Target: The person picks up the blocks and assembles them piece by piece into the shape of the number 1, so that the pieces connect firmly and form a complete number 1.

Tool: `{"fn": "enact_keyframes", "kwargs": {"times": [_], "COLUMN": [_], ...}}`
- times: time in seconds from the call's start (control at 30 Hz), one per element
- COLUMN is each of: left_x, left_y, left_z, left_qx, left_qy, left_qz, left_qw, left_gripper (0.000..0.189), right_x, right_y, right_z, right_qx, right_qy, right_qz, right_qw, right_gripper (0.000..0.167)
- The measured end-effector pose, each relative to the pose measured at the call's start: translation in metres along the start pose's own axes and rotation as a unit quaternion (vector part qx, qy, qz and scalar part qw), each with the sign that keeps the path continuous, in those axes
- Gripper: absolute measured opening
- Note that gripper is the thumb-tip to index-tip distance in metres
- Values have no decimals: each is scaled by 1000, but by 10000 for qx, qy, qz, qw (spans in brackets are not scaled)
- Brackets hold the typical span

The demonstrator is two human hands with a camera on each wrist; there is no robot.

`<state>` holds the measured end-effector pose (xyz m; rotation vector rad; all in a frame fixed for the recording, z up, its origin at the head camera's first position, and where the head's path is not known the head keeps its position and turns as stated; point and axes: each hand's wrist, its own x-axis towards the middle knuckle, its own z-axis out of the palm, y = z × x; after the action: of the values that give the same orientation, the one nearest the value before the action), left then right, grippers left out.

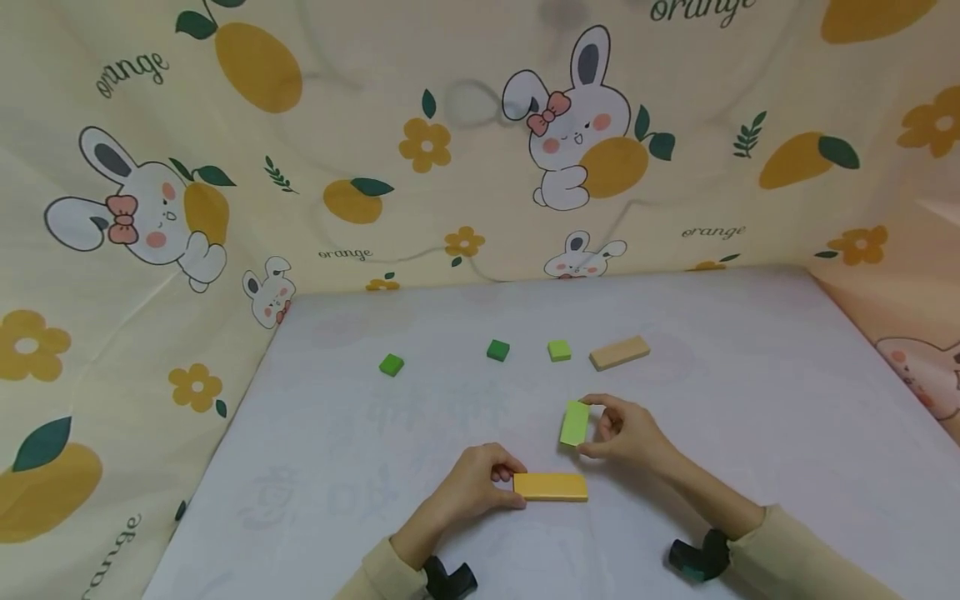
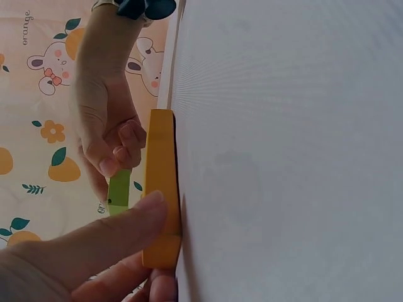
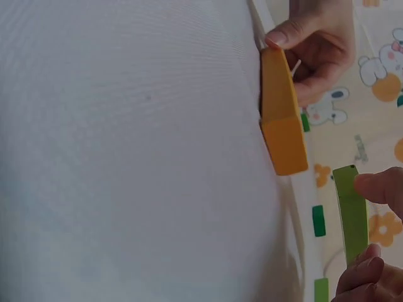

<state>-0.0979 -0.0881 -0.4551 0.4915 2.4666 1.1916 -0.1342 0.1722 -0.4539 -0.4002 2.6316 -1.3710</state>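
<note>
A long yellow block [image 1: 551, 487] lies flat on the white table, and my left hand [image 1: 480, 482] grips its left end between thumb and fingers. My right hand [image 1: 626, 432] pinches a light green block [image 1: 574, 423] by its two ends, thumb at the near end and a finger at the far one. In the right wrist view the green block [image 3: 352, 214] appears raised off the tabletop, with the yellow block [image 3: 280, 113] beside it. From the left wrist, the left thumb presses on the yellow block [image 2: 160, 176], and the green block [image 2: 118, 190] shows behind it.
Farther back on the table [image 1: 315, 467] lie a small green block [image 1: 392, 365], a dark green block [image 1: 498, 350], a light green block [image 1: 559, 351] and a long tan wooden block [image 1: 619, 353]. A curtain printed with rabbits [image 1: 360, 117] borders the back and sides.
</note>
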Motion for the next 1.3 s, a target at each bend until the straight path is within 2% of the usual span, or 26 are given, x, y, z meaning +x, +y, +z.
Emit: {"fn": "enact_keyframes", "kwargs": {"times": [0.8, 1.3], "left_x": [1, 2], "left_y": [1, 0], "left_z": [0, 0], "left_qx": [55, 66], "left_qy": [-87, -42], "left_qz": [-103, -21], "left_qw": [9999, 10000], "left_gripper": [29, 29], "right_x": [5, 9], "right_y": [-2, -4], "right_z": [21, 23], "right_qx": [-20, -10], "right_qy": [-1074, -1424], "right_qz": [-111, -249], "right_qw": [9942, 9895], "right_gripper": [61, 61]}}
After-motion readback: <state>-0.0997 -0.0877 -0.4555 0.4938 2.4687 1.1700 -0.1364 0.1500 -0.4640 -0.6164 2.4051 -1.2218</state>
